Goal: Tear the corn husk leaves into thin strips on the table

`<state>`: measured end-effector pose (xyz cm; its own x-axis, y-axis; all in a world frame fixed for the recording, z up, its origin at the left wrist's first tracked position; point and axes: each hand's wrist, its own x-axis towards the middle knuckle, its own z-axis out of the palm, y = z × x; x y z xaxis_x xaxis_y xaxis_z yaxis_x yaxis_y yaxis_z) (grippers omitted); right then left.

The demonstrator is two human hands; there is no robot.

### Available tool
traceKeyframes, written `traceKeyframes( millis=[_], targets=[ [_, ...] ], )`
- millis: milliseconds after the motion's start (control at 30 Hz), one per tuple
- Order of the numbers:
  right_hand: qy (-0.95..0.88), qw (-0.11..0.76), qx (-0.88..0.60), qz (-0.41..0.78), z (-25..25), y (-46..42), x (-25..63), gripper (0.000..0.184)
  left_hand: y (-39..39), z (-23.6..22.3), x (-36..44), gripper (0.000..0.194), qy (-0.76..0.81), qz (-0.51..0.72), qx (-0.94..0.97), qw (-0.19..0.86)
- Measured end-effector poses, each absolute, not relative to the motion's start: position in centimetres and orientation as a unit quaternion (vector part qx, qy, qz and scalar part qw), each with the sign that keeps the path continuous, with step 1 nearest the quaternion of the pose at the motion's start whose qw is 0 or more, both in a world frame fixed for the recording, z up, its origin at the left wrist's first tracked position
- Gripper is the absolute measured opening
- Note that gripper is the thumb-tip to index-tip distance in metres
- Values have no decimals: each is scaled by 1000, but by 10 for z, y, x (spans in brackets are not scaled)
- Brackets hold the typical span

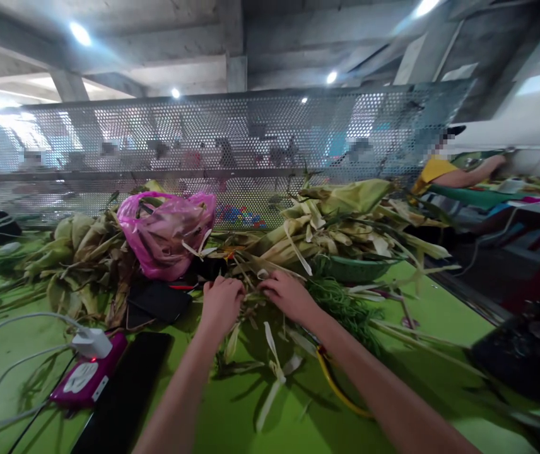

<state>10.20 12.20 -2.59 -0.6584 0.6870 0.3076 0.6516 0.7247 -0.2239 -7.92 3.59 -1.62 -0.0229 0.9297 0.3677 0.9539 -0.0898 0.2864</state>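
My left hand (224,297) is in the middle of the table with its fingers bent down and closed. What they hold, if anything, is hidden. Just across from it, my right hand (287,293) has its fingers curled at a pale corn husk strip (263,274). Scraps of dry husk (251,310) lie between and below the hands. Behind my right hand, a heap of corn husks (340,221) rises over a green basin (358,269). Close to my right forearm lies a bundle of green plastic-like strands (346,312). A loose husk piece (274,366) rests on the table nearer me.
A pink plastic bag (168,233) of husks stands back left, beside another husk pile (85,246). Nearer are a black pouch (159,302), a black phone-like slab (125,391) and a purple power strip (93,372) with cables. A perforated metal screen (251,139) borders the back; a person (445,170) sits right.
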Motion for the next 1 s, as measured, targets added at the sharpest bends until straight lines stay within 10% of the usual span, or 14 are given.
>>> traceKeyframes(
  millis=[400, 1000],
  targets=[
    [-697, 296, -345, 554, 24, 102, 145, 37, 16, 14, -80, 15, -552, -421, -710, 120],
    [-640, 437, -352, 525, 35, 92, 163, 20, 24, -8, -85, 19, -572, -443, -662, -194]
  ],
)
